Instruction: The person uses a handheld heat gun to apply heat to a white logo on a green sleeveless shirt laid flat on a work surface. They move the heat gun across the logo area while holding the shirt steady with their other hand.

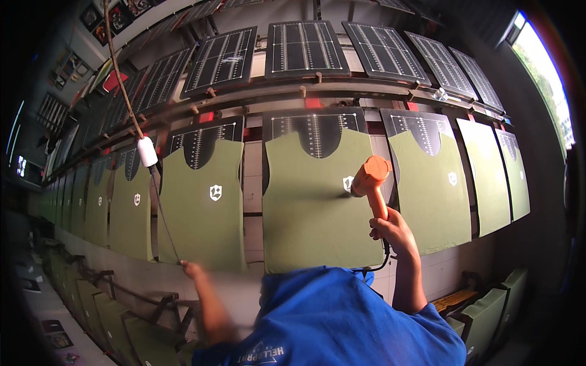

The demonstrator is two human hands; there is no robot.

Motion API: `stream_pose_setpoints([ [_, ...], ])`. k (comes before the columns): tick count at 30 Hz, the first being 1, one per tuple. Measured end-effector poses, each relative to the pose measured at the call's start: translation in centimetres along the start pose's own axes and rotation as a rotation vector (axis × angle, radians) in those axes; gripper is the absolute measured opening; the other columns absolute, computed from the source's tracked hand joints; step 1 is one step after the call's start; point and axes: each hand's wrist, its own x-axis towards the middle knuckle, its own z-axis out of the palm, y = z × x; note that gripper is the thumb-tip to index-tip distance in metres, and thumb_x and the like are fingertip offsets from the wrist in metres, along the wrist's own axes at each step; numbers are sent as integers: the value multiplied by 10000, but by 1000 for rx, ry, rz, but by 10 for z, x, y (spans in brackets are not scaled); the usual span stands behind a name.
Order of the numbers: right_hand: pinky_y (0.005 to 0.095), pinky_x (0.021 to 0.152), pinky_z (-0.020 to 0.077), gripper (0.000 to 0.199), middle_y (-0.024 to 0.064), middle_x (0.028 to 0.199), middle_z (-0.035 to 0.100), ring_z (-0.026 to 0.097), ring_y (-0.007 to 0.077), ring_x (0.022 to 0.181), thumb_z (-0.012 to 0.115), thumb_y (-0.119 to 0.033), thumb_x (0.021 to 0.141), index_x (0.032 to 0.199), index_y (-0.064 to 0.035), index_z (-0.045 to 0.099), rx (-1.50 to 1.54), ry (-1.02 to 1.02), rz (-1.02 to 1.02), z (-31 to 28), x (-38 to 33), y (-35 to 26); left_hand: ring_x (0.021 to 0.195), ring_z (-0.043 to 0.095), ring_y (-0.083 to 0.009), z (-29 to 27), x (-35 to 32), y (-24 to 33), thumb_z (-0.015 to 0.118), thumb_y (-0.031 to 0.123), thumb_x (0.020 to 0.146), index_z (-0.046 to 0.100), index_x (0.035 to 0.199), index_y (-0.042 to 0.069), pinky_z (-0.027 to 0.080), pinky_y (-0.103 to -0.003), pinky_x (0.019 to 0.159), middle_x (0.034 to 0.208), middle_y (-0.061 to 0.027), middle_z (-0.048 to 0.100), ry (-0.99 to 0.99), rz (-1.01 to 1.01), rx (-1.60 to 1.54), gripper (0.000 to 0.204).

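One view only, from the left of two head-worn fisheye cameras. It looks forward and slightly down over the person's blue-shirted shoulder (342,317) at a long row of printing pallets (317,195) dressed with olive-green shirts, near enough that the middle pallet fills the frame's centre. The row bends away toward both edges, and straight rails curve near the rim. Both forearms enter from the lower edge. A bright window (546,79) sits at the upper right corner.

Heat gun (371,177) before the center shirt (317,207), cable (163,213) left.
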Motion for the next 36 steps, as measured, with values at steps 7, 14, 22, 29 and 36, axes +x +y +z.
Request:
stream_pose_setpoints([
  [7,273,591,496,234,33,746,565,597,127,617,619,-119,835,1013,15,547,90,24,-31,-9,12,-4,1226,542,-369,-40,15,-2,331,565,1011,479,1330,-65,486,-427,973,1326,-223,565,75,41,194,722],
  [14,261,599,497,242,29,730,579,588,116,623,637,-177,835,980,-6,546,118,55,-56,3,29,-13,1201,559,-362,-105,80,3,361,532,1016,414,1396,29,525,-441,891,1388,-175,519,183,41,311,632],
  [22,266,610,517,357,40,777,589,603,123,635,632,-163,857,1139,29,527,184,104,-74,69,21,-7,1184,559,-369,-108,161,65,420,326,1025,494,1280,0,445,-438,1000,1326,-207,555,307,53,102,421],
  [29,303,598,517,451,67,767,599,614,167,621,626,-159,878,1246,67,494,325,0,-39,246,-14,-1,1169,582,-359,-112,356,127,464,308,984,504,1280,16,483,-450,968,1268,-213,594,306,14,140,418],
  [36,306,652,520,404,75,840,606,623,157,677,631,-190,897,1227,26,543,347,-212,91,425,-13,-31,1129,576,-439,-106,497,159,541,351,916,515,1285,47,489,-557,928,1230,-236,601,397,-118,251,479],
])
